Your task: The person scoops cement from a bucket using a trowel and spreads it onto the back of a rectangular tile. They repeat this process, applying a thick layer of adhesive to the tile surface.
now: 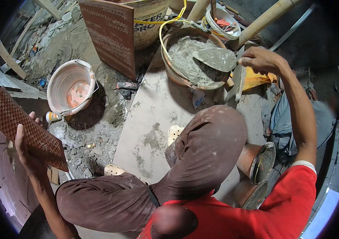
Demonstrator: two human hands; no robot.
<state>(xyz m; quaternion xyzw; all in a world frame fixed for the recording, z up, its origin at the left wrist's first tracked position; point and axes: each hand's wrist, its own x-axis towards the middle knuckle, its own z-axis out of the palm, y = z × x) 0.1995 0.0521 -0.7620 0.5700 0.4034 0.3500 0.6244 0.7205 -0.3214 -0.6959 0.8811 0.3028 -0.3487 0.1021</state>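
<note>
At the left, my left hand grips a narrow brown tile, its bumpy patterned face turned up toward me. My right hand is closed round the handle of a trowel, which its fingers mostly hide. The trowel's grey, smeared blade lies over wet grey mortar in a bucket ahead of me. A larger brown tile with a ribbed back leans upright against a big tub, left of the mortar.
An orange-white bucket stands on rubble at the left. Two mortar-stained buckets, one of them here, lie by my right side. A white pail of tools and a bamboo pole are at the back. A pale board lies under my feet.
</note>
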